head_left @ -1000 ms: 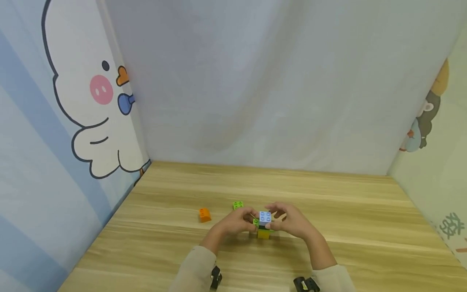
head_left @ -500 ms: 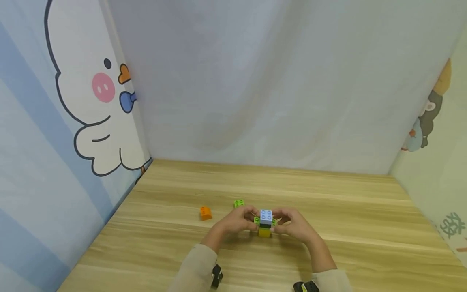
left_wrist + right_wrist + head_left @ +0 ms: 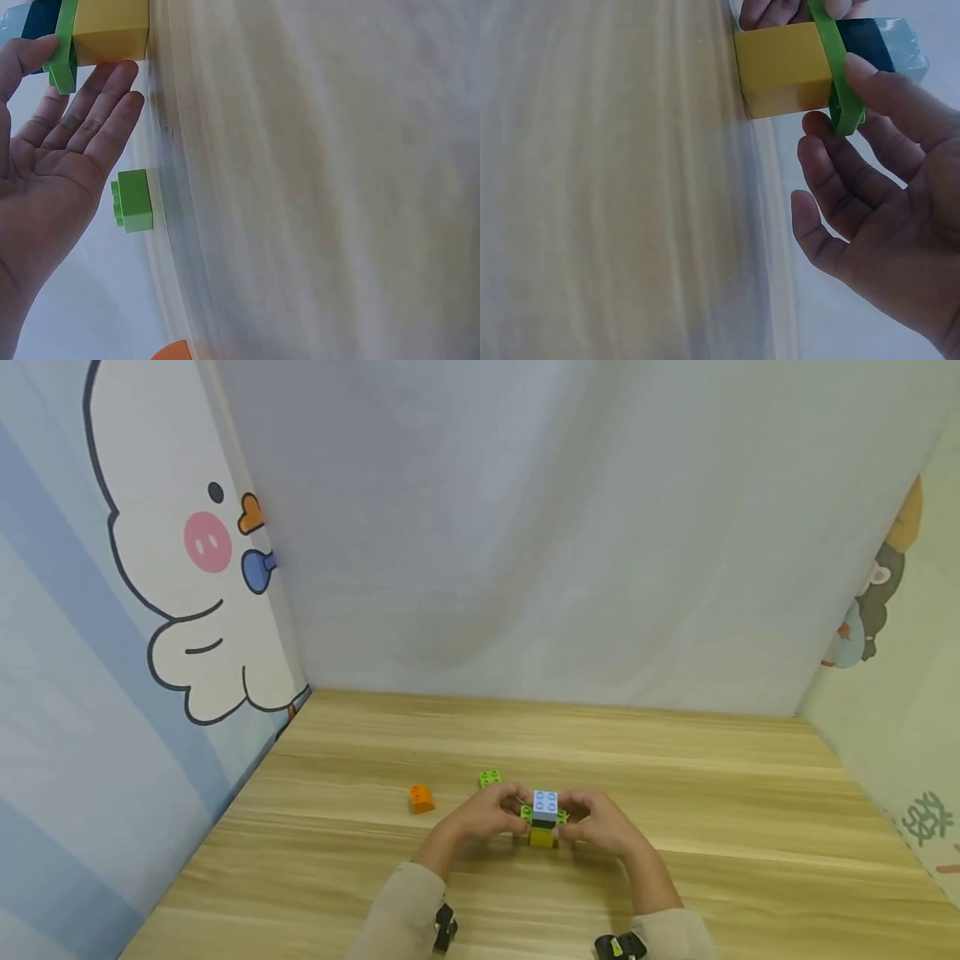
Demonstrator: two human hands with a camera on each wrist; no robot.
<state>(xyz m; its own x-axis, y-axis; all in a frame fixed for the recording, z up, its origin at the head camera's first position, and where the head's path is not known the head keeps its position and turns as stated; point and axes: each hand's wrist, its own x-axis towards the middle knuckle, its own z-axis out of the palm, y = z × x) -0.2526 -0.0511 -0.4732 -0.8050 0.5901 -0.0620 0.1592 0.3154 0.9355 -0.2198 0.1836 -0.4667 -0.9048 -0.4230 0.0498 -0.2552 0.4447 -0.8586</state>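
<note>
A small stack of toy building bricks stands upright on the table between my hands. A yellow brick (image 3: 542, 837) forms its base, with a long green plate (image 3: 840, 82) across it. Above the plate sit a dark brick (image 3: 543, 823) and a light blue brick (image 3: 545, 804) with studs on top. My left hand (image 3: 491, 814) pinches the plate's left end, thumb in front, its other fingers stretched out beside the yellow brick. The plate's right end is held by my right hand (image 3: 600, 822), thumb against the plate and fingers behind, partly hidden by the stack in the head view.
Just behind my left hand lies a loose green brick (image 3: 490, 777). Farther left is an orange brick (image 3: 422, 799) with a curved top. The wooden table (image 3: 675, 760) meets a pale curtain (image 3: 525, 568) at the back, with printed cloths at both sides.
My right hand has shifted from beside the light blue brick to the green plate's right end, which now shows. My left hand stays at the plate's left end. The loose bricks have not moved.
</note>
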